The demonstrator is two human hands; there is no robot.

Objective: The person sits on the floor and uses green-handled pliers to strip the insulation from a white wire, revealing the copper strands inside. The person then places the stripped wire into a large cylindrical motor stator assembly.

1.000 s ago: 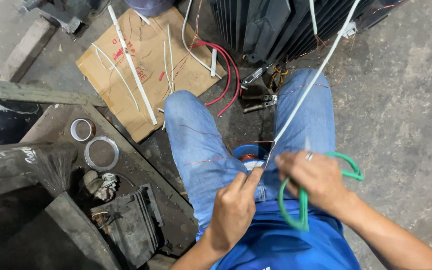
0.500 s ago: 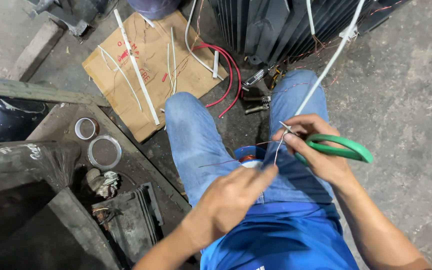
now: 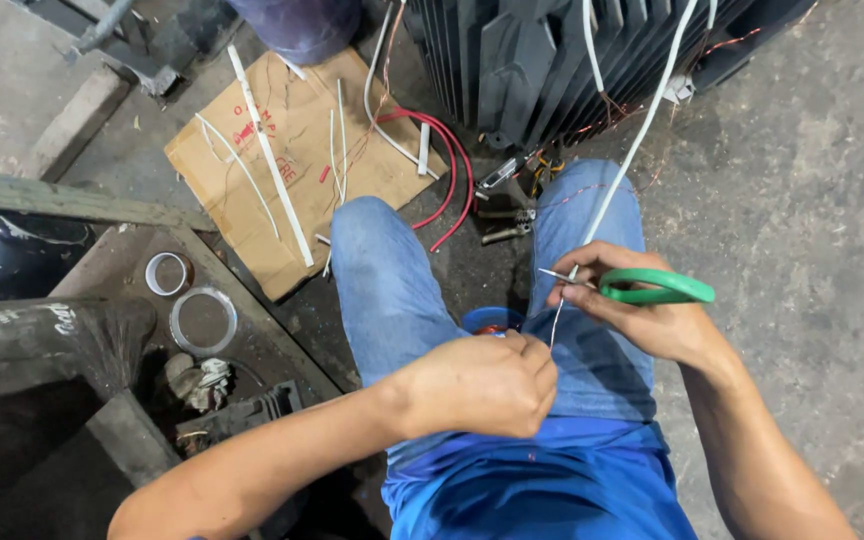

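White sleeved wire (image 3: 624, 170) runs taut from the dark finned motor housing (image 3: 552, 50) down to the person's lap, ending at the scissor blades. Green-handled scissors (image 3: 652, 287) sit in the right hand (image 3: 642, 310), fingers through the loops, blades nearly closed on the wire end above the right thigh. A thin bare strand (image 3: 555, 320) drops from that point toward the left hand (image 3: 487, 385), which is curled into a closed fist, fingertips pinched on the strand's lower end. Half a second ago the left hand was flatter with fingers stretched forward; now it is balled up and lower in the lap. The scissors have shifted slightly up and left, handles more level. Blue spool (image 3: 492, 322) peeks out between the knees, just beyond the left hand. Jeans-clad legs spread over the concrete floor (image 3: 812, 200). Farther out: cardboard sheet (image 3: 292, 150) with white sleeve offcuts, red cable (image 3: 447, 170) looping beside it, two tape rings (image 3: 202, 320) on a dirty wooden frame at left.
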